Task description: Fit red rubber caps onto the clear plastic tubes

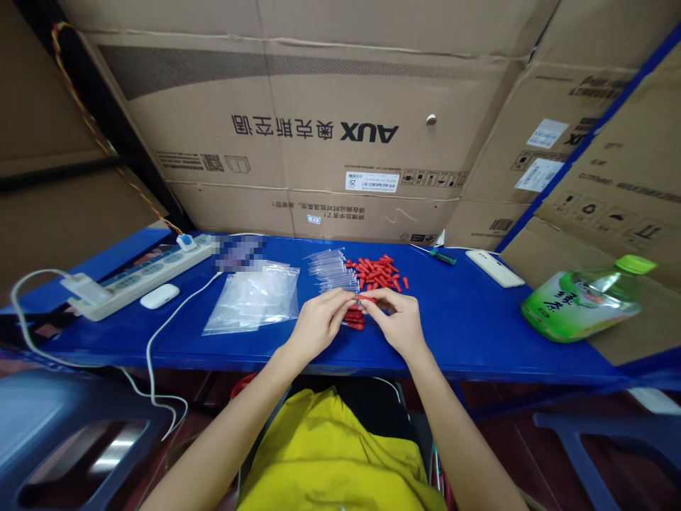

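Left hand (pixel 319 323) and right hand (pixel 400 321), equally near, both pinch a small red plastic piece (pixel 363 304) lying left-right between them.

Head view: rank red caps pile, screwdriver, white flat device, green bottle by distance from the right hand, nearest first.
From the right hand:
1. red caps pile, just beyond the fingers.
2. screwdriver, farther back, to the right.
3. white flat device, right of the screwdriver.
4. green bottle, lying at the far right.
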Demonstrator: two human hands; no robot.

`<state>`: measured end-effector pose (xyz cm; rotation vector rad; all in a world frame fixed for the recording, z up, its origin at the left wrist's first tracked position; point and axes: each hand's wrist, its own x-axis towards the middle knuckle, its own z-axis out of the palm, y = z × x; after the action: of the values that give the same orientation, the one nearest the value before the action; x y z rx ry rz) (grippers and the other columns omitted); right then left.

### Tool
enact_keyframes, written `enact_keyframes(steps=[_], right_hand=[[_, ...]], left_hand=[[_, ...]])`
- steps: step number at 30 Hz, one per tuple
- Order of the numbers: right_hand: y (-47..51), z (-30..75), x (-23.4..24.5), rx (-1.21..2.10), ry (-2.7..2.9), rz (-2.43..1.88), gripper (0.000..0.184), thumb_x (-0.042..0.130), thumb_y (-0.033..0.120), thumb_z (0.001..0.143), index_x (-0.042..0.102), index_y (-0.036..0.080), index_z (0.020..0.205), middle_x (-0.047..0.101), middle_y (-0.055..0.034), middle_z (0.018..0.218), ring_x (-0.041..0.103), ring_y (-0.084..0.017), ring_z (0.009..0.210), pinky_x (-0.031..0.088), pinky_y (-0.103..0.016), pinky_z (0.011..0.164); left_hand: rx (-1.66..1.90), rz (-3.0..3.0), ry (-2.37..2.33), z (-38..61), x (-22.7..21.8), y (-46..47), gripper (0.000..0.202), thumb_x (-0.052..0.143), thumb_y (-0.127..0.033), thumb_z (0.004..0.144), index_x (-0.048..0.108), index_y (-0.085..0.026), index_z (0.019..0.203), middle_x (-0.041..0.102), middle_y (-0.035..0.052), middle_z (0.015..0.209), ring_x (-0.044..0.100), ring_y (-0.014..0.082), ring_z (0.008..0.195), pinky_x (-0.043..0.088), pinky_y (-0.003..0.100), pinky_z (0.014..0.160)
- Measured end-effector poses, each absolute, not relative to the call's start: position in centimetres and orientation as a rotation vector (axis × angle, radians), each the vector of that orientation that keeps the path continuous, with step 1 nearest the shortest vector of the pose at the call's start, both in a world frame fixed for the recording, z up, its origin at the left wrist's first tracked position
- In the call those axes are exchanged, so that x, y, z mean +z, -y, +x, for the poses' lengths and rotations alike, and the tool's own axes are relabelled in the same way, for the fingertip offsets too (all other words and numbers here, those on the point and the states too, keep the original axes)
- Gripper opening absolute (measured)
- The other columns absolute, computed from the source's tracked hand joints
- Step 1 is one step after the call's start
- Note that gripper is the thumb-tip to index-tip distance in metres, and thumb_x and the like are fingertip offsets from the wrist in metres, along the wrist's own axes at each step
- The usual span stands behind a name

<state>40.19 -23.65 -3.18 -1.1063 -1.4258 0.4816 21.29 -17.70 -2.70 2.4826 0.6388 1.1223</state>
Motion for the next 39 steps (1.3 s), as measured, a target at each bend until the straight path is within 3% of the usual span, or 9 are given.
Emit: enact_keyframes(steps=[9, 22, 30, 39], right_hand=[[23.71, 40.40, -3.15, 0.408, 1.493, -1.134, 0.012, 0.073, 0.034, 0.094, 0.081, 0.026, 0.098, 0.083, -0.0034, 0.091, 0.080, -0.024, 0.076, 0.067, -0.037, 0.077], [23.83, 40.11, -3.00, 0.513, 1.409, -1.074, 0.011, 0.074, 0.034, 0.094, 0.079, 0.025, 0.096, 0.081, -0.0026, 0.083, 0.079, -0.021, 0.072, 0.067, -0.034, 0.074], [23.81, 40.43, -3.02, 0.536, 1.418, -1.074, 0.012, 0.075, 0.034, 0.093, 0.079, 0.023, 0.096, 0.082, -0.0032, 0.086, 0.080, -0.021, 0.073, 0.067, -0.032, 0.074], [23.64, 40.42, -3.44, 0.566, 1.428, -1.063, 0.011, 0.078, 0.030, 0.092, 0.082, 0.024, 0.099, 0.082, -0.0022, 0.083, 0.080, -0.021, 0.069, 0.069, -0.032, 0.070]], left_hand=[[1.147, 2.544, -0.645, 21.06, -3.09, 17.35, 0.028, 0.047, -0.028, 0.110, 0.072, -0.018, 0.117, 0.070, 0.0074, 0.093, 0.068, 0.0183, 0.085, 0.056, 0.029, 0.079], [1.107, 2.341, -0.551, 21.51, -2.32, 17.72, 0.026, 0.049, -0.027, 0.110, 0.072, -0.018, 0.106, 0.074, 0.0066, 0.097, 0.070, 0.0181, 0.089, 0.052, 0.029, 0.084], [1.123, 2.437, -0.575, 21.19, -2.95, 17.32, 0.025, 0.050, -0.026, 0.109, 0.073, -0.017, 0.113, 0.073, 0.0070, 0.095, 0.068, 0.0176, 0.086, 0.052, 0.028, 0.080], [0.999, 2.513, -0.598, 21.40, -2.61, 17.81, 0.030, 0.044, -0.028, 0.111, 0.071, -0.018, 0.100, 0.069, 0.0059, 0.090, 0.067, 0.0178, 0.084, 0.050, 0.028, 0.078]])
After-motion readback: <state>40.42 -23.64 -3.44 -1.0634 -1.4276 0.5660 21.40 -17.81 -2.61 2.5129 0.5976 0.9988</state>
